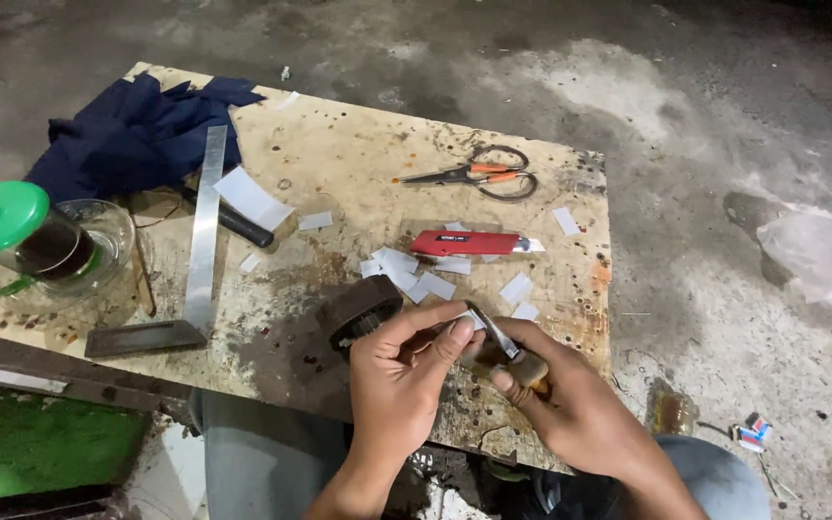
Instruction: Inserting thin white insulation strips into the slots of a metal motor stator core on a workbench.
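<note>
My left hand pinches a small white paper piece between thumb and fingers at the board's near edge. My right hand grips a wooden-handled tool with a thin metal blade, the blade touching the paper piece. Just left of the hands lies a dark brown round object on the worn wooden board. Several small white paper pieces lie scattered above the hands, near a red utility knife.
Orange-handled scissors lie at the back right of the board. A metal try square, a dark blue cloth and a glass mug with a green lid sit at left. A plastic bag lies on the concrete floor.
</note>
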